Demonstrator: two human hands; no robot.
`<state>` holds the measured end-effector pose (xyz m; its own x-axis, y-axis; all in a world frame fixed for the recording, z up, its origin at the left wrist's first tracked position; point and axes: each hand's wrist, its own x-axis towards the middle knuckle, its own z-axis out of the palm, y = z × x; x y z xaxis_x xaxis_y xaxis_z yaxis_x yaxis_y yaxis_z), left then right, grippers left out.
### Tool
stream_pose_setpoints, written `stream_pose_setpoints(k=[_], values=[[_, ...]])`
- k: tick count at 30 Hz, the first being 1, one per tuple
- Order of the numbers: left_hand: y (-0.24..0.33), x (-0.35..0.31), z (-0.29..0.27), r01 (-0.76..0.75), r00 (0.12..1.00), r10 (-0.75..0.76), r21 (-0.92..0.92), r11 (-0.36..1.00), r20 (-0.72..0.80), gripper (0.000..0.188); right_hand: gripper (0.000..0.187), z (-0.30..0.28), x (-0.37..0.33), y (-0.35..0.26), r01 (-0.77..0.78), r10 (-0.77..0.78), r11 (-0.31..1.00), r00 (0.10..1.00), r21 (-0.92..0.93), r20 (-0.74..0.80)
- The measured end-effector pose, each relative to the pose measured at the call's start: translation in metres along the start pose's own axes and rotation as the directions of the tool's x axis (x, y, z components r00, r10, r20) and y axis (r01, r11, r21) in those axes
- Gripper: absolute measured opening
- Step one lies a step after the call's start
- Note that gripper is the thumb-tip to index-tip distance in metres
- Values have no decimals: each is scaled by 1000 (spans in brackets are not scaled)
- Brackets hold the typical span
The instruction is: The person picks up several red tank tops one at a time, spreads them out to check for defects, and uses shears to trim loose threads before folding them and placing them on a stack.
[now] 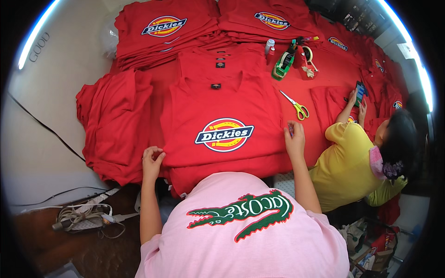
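A red shirt with a round yellow, white and blue printed emblem lies flat before me, its neck opening away from me. My left hand is at its lower left edge, the fingertips and thumb closed together on the cloth. At the lower right edge is my right hand, fingers curled. Something small and dark bluish shows between those fingers, too small to name. Beyond my right hand lie scissors with yellow-green handles and pointed blades.
Folded red shirts are stacked along the back, and a loose red pile sits at left. A green tape dispenser and a tape roll stand behind. At right, a co-worker in yellow holds a phone. Cables lie lower left.
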<state>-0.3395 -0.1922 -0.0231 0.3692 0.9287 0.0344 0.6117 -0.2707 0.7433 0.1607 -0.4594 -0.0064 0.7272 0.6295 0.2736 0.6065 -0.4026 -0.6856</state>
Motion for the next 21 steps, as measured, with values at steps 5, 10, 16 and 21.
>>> stream_pose_setpoints(k=[5,10,16,21], values=[[77,62,40,-372,925,379,216,903,8,36,47,68,20,-69,292,-280,951,953,-100,115],[108,104,126,-611,785,471,384,692,401,81,69,139,-15,-98,591,-442,806,643,-38,625],[101,157,136,-597,802,446,536,597,396,93,82,129,38,-56,494,-305,809,817,-319,490],[111,223,129,-562,825,432,444,698,365,69,73,124,100,-36,379,-238,781,915,-495,325]])
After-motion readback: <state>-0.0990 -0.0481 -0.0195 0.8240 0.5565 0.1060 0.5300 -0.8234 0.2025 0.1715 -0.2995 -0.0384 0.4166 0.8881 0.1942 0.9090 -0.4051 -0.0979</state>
